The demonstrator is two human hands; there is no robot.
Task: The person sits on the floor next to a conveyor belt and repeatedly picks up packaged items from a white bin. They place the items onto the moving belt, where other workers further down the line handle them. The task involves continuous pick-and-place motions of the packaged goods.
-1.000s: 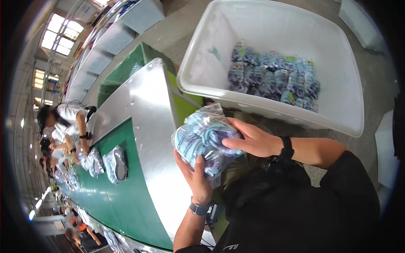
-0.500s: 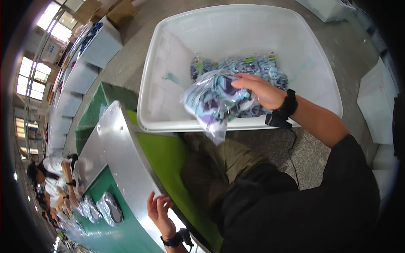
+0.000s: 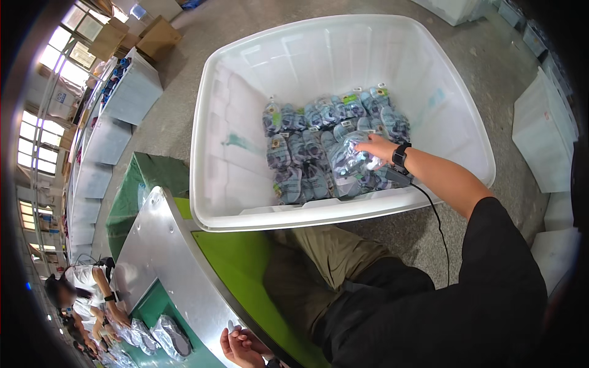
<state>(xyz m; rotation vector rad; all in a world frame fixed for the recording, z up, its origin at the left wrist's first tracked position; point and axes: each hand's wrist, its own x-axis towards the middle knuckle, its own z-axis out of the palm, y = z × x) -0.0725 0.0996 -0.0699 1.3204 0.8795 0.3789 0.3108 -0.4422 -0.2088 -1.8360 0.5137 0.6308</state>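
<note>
My right hand (image 3: pixel 379 149) reaches down into a large white plastic tub (image 3: pixel 211 132) and is closed on a clear bag of shoes (image 3: pixel 347 156), patterned in light blue and purple. This bag is just above or against other bagged shoes (image 3: pixel 297 147) laid in rows on the tub floor; whether it touches them I cannot tell. Over the near edge of the metal-topped table (image 3: pixel 175 227), my left hand (image 3: pixel 242 347) hangs with loosely bent fingers and nothing visible in it. Both wrists wear black bands, the right one with a cable.
Bagged shoes (image 3: pixel 171 337) lie on a green belt (image 3: pixel 184 362) at left, where a co-worker (image 3: pixel 92 288) handles others. White bins (image 3: pixel 132 92) line the far left; another white bin (image 3: pixel 540 129) stands at right. A green covered box (image 3: pixel 144 184) adjoins the table.
My right hand has lowered the bag of shoes deeper into the tub and to the right. My left hand has dropped lower along the table edge. The view has shifted, showing more bagged shoes.
</note>
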